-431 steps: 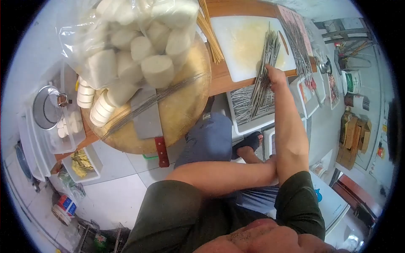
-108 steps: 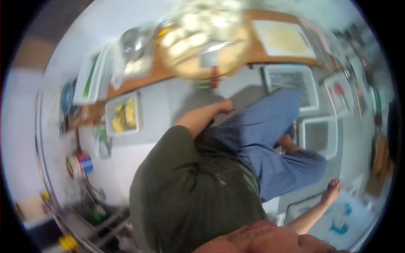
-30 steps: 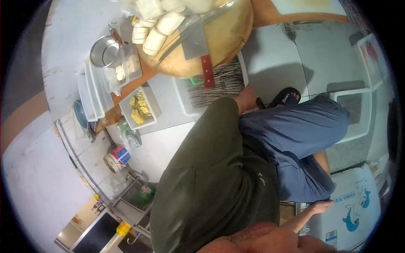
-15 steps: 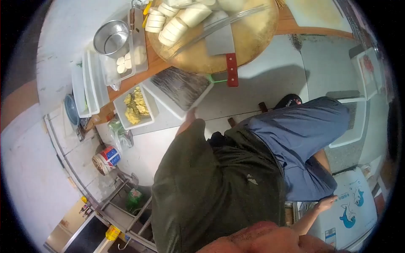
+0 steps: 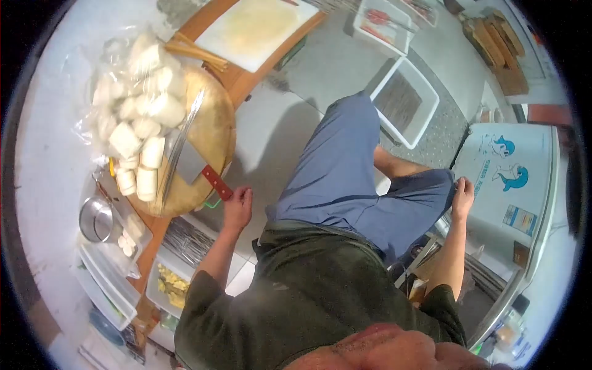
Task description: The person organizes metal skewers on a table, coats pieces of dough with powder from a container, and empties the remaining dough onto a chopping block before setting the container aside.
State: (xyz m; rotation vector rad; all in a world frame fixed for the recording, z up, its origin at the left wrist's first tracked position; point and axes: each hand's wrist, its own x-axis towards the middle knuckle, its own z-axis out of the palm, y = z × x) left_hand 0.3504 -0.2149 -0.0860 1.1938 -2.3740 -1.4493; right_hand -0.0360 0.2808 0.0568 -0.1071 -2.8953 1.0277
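Note:
My left hand (image 5: 238, 209) has its fingers curled and nothing visible in them. It is just beside the red handle of a cleaver (image 5: 217, 183), apparently not gripping it. The cleaver's blade rests on a round wooden chopping board (image 5: 213, 123), with the handle over the edge. Cut white cylindrical pieces (image 5: 148, 166) and a clear plastic bag of more white pieces (image 5: 145, 102) lie on the board's far side. Near my knee, my right hand (image 5: 463, 196) is also curled, next to the edge of a pale fridge (image 5: 493, 185) with dolphin pictures. I see nothing in it.
A metal pot (image 5: 98, 219) and a clear tray stand on the wooden table at left. Below are a white tub of yellow pieces (image 5: 154, 287) and a tub of dark strips (image 5: 191, 240). A white bin (image 5: 425, 123) sits on the floor ahead, beyond my legs.
My view has swung toward the right, so the table now lies at the left. My left hand and forearm have come into full view near the cleaver handle. The cleaver still rests on the board.

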